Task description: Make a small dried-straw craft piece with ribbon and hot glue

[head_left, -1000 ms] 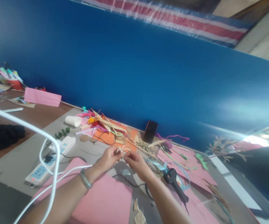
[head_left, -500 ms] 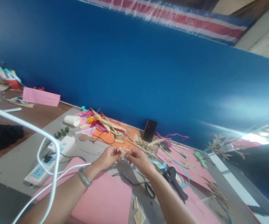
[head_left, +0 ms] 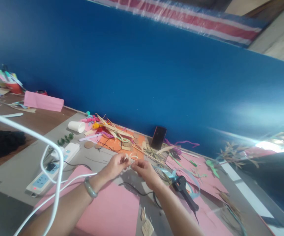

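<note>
My left hand (head_left: 116, 166), with a bangle on its wrist, is closed in a pinch on a small pale curled strip (head_left: 132, 156) whose loops stand up above the fingertips. Close beside it, my right hand (head_left: 144, 171) is pinched too, its fingertips just right of the strip; what lies between them is too small to make out. Both hands are raised over the grey table, above the far edge of a pink sheet (head_left: 114, 209). A black glue gun (head_left: 185, 193) lies to the right of my right forearm.
A white cable (head_left: 58, 183) loops across the left foreground by a power strip (head_left: 43, 178). Behind the hands are a phone (head_left: 158, 137), a white paper cup (head_left: 76, 127) and a heap of dried strips (head_left: 114, 127) on orange paper. A blue partition (head_left: 142, 75) rises behind.
My right hand has shifted slightly down and right, opening a small gap from the left hand. More of the curled strip shows at the left fingertips.
</note>
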`<state>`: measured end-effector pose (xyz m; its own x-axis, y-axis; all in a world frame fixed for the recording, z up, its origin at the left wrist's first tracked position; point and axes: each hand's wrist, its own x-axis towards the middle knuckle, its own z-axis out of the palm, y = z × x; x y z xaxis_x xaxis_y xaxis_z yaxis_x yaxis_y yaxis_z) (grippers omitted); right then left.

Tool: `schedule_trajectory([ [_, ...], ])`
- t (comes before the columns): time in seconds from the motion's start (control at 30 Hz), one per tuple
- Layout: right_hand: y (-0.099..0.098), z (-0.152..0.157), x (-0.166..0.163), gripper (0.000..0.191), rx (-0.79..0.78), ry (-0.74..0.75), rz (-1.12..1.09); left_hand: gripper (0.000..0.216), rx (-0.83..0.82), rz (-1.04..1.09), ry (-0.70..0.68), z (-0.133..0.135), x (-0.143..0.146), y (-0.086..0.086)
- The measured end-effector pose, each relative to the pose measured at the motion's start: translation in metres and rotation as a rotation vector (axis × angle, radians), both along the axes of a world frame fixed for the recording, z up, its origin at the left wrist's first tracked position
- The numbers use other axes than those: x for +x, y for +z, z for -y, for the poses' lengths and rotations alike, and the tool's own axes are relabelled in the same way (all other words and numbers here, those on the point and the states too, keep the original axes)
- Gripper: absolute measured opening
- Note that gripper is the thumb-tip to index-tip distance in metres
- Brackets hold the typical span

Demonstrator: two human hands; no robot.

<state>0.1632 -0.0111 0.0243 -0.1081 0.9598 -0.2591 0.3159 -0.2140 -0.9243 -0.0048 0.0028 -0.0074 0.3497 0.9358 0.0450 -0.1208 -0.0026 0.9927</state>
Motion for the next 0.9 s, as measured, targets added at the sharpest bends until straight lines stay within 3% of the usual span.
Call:
schedule_trajectory([
  [0.6,-0.003,0.013,-0.020,0.014,0.366,-0.160,0.153,0.023,0.128,-0.018,0.190,0.000,0.004,-0.007],
  [0.9,0.001,0.017,-0.027,0.013,0.422,-0.169,0.165,0.021,0.076,0.033,0.262,0.000,0.004,-0.004],
])
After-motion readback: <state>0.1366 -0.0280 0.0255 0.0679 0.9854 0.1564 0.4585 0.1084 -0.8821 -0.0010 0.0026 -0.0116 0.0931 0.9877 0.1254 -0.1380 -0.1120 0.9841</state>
